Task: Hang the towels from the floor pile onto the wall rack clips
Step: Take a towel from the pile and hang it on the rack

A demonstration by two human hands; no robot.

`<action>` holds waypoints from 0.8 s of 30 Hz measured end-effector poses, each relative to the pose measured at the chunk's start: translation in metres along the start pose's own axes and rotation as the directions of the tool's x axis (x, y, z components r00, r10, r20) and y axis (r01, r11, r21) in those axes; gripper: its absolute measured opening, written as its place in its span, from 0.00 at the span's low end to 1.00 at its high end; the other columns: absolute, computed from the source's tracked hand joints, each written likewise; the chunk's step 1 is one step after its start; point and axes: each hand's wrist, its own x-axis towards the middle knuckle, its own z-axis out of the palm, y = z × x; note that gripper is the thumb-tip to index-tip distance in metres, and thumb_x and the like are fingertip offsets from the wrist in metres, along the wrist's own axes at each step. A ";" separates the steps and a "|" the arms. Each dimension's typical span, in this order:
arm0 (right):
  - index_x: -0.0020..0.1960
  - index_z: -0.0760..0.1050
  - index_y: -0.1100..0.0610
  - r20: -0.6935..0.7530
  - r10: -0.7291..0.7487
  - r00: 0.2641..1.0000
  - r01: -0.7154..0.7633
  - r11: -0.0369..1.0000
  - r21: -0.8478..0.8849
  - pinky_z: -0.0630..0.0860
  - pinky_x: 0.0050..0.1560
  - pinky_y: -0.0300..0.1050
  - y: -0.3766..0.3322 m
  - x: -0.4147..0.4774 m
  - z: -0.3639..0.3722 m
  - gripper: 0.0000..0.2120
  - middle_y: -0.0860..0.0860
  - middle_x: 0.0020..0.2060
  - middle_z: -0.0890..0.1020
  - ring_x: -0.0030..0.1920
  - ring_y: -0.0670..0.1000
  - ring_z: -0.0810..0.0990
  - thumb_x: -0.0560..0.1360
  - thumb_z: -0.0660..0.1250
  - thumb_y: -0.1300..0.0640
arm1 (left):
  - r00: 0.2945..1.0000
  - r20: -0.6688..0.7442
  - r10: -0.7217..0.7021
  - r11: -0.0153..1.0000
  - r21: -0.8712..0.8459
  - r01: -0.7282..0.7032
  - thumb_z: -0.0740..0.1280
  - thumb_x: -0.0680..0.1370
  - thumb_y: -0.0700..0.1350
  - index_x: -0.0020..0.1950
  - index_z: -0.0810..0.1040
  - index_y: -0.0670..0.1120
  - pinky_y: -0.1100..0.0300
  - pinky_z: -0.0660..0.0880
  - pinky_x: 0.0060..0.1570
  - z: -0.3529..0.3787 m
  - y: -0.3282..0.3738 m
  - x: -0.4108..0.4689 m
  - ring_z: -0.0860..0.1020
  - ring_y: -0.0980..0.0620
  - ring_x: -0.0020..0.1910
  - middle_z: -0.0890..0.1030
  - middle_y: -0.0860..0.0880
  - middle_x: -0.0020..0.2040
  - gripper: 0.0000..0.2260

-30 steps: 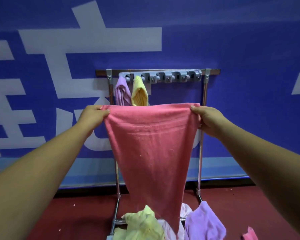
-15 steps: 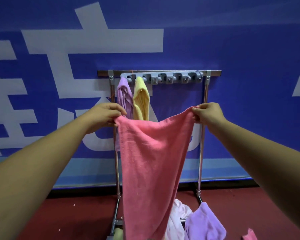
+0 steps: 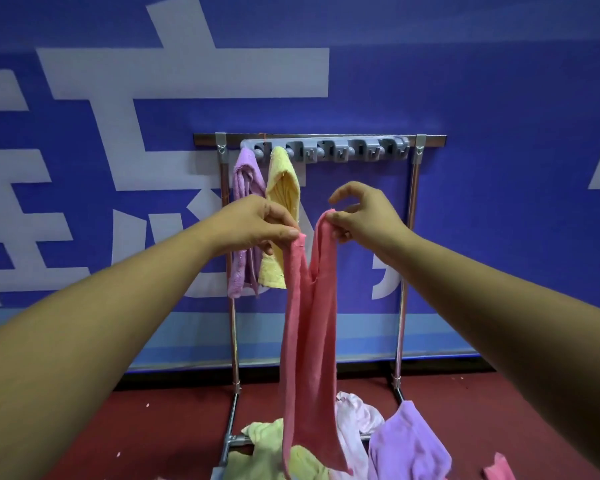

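Your left hand [image 3: 257, 226] pinches one top corner of the pink towel [image 3: 309, 341] between thumb and curled fingers. Your right hand [image 3: 361, 216] pinches the other top corner between the thumb and lower fingers, with the index finger raised and hooked above the cloth. Both hands are below the clip rail [image 3: 329, 152] and nearer to you than it, close together with a narrow gap between them. The left hand lies under the rail's left end, the right under its middle.

From these two grips the pink towel hangs straight down below the rail as two narrow gathered folds that merge lower down. Its bottom edge overlaps the floor pile [image 3: 357, 431] in this view. Whether it touches the pile cannot be told.

At the rail's left end, the first clip holds a purple towel [image 3: 243, 174] and the next a yellow towel [image 3: 284, 181], side by side. Your left hand covers part of each. The other grey clips run on to the rail's right end.

The rail is fixed along the top bar of a metal rack frame [image 3: 407, 237], whose posts drop from either end of the rail to the red floor [image 3: 153, 427]. Directly beneath the rail, the pile lies over the frame's base: a pale yellow-green towel [image 3: 267, 445], a whitish towel [image 3: 354, 410] and a lilac towel [image 3: 406, 445]. A pink scrap [image 3: 499, 469] lies beyond the right post. Behind the rail stands a blue wall [image 3: 499, 98] with large white lettering.
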 end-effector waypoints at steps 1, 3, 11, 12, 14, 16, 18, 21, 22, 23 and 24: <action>0.49 0.77 0.63 0.016 -0.009 1.000 0.009 1.000 0.005 0.83 0.38 0.47 -0.001 -0.001 0.001 0.03 0.61 0.33 0.81 0.30 0.51 0.80 0.77 0.66 0.69 | 1.000 -0.025 0.013 1.000 0.015 -0.013 0.72 0.76 0.47 0.50 0.85 0.46 0.57 0.79 0.46 0.000 0.001 0.001 0.84 0.52 0.46 0.86 0.48 0.44 0.07; 0.45 0.79 0.64 0.063 -0.010 0.998 0.009 1.000 0.022 0.85 0.44 0.52 -0.002 -0.003 0.004 0.09 0.65 0.37 0.82 0.31 0.51 0.81 0.77 0.62 0.72 | 0.996 -0.075 0.048 0.998 0.042 -0.045 0.72 0.76 0.48 0.49 0.85 0.48 0.54 0.79 0.51 0.002 0.001 0.004 0.83 0.54 0.46 0.86 0.50 0.43 0.06; 0.49 0.83 0.66 0.254 -0.025 0.967 0.004 0.997 0.082 0.82 0.52 0.49 -0.003 -0.008 0.015 0.10 0.61 0.39 0.83 0.40 0.52 0.81 0.76 0.73 0.58 | 0.972 -0.229 0.047 0.996 0.089 -0.027 0.71 0.77 0.49 0.48 0.84 0.50 0.50 0.78 0.58 0.006 0.001 0.012 0.82 0.54 0.49 0.85 0.52 0.45 0.05; 0.48 0.83 0.65 0.241 -0.040 0.970 0.026 0.998 0.060 0.82 0.49 0.47 -0.003 -0.008 0.016 0.09 0.61 0.38 0.83 0.38 0.51 0.82 0.76 0.73 0.58 | 0.973 -0.226 0.049 0.996 0.082 -0.031 0.71 0.77 0.49 0.47 0.84 0.50 0.50 0.78 0.58 0.007 0.002 0.012 0.82 0.54 0.49 0.85 0.52 0.45 0.05; 0.45 0.83 0.63 0.206 -0.055 0.977 0.041 0.996 0.073 0.81 0.44 0.43 -0.003 -0.009 0.018 0.06 0.58 0.36 0.83 0.36 0.49 0.81 0.76 0.72 0.60 | 0.973 -0.225 0.050 0.998 0.046 -0.041 0.71 0.77 0.52 0.47 0.85 0.50 0.49 0.78 0.59 0.010 0.002 0.012 0.82 0.53 0.50 0.85 0.52 0.45 0.06; 0.44 0.82 0.63 0.178 -0.058 0.982 0.039 0.993 0.109 0.81 0.44 0.43 -0.004 -0.008 0.018 0.05 0.56 0.35 0.82 0.35 0.48 0.80 0.77 0.71 0.61 | 0.983 -0.181 0.024 1.000 -0.006 -0.025 0.70 0.75 0.57 0.47 0.85 0.51 0.48 0.76 0.61 0.009 -0.001 0.010 0.82 0.50 0.52 0.85 0.50 0.47 0.11; 0.41 0.81 0.62 0.156 -0.036 0.987 0.010 0.986 0.167 0.80 0.47 0.48 -0.005 -0.005 0.014 0.06 0.57 0.34 0.81 0.35 0.50 0.79 0.77 0.70 0.65 | 0.999 -0.047 -0.015 1.000 -0.027 0.013 0.70 0.75 0.58 0.48 0.85 0.49 0.47 0.74 0.63 0.006 -0.005 0.006 0.80 0.47 0.56 0.83 0.46 0.52 0.13; 0.36 0.76 0.61 0.101 0.005 0.995 -0.030 0.969 0.244 0.80 0.45 0.49 -0.004 -0.001 0.004 0.10 0.56 0.31 0.77 0.34 0.51 0.77 0.76 0.67 0.68 | 0.984 0.152 -0.097 0.994 -0.030 0.103 0.70 0.77 0.46 0.52 0.85 0.42 0.66 0.74 0.56 0.005 -0.013 -0.003 0.80 0.58 0.54 0.81 0.45 0.55 0.09; 0.35 0.75 0.61 0.079 0.020 0.997 -0.040 0.965 0.259 0.80 0.42 0.46 -0.002 0.000 0.000 0.11 0.55 0.31 0.76 0.32 0.50 0.76 0.76 0.66 0.68 | 0.975 0.186 -0.123 0.992 -0.009 0.127 0.70 0.77 0.43 0.53 0.85 0.41 0.72 0.73 0.52 0.006 -0.015 -0.006 0.80 0.62 0.51 0.81 0.48 0.55 0.08; 0.35 0.74 0.61 0.055 0.041 0.998 -0.054 0.962 0.266 0.78 0.40 0.44 0.001 0.002 -0.005 0.11 0.55 0.30 0.76 0.31 0.50 0.75 0.76 0.66 0.68 | 0.968 0.204 -0.145 0.989 0.015 0.145 0.71 0.77 0.43 0.52 0.85 0.42 0.73 0.73 0.49 0.007 -0.019 -0.007 0.80 0.65 0.49 0.81 0.51 0.54 0.08; 0.35 0.73 0.60 0.028 0.065 0.997 -0.070 0.962 0.263 0.78 0.40 0.44 0.005 0.004 -0.009 0.12 0.55 0.30 0.75 0.31 0.49 0.75 0.76 0.65 0.68 | 0.965 0.202 -0.170 0.985 0.029 0.168 0.71 0.76 0.44 0.51 0.86 0.45 0.71 0.74 0.50 0.007 -0.023 -0.008 0.80 0.64 0.49 0.82 0.53 0.53 0.07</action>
